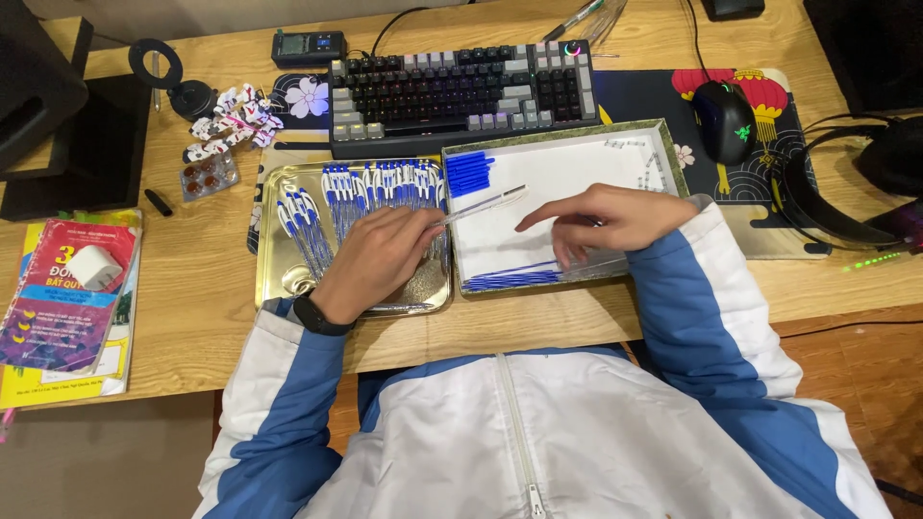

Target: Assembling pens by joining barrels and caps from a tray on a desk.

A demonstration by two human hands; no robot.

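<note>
Two hands are seen from above at a wooden desk (192, 259). A clear pen barrel (481, 204) is held in the narrow grip of the left hand (375, 259), its tip slanting up to the right over the edge of a shallow white-lined tray (562, 163). The right hand (601, 221) is laid loosely curled inside that tray, fingertips pressed on a row of blue refills (519, 276) near the front wall; nothing is held. A stack of blue caps (468, 173) is set in the tray's far left corner. Under the left hand, a metal tray (274, 279) is filled with finished blue-and-white pens (375, 187). Behind both trays a keyboard (461, 91) is placed, a black mouse (724, 120) to its right, books (58, 317) far left.
</note>
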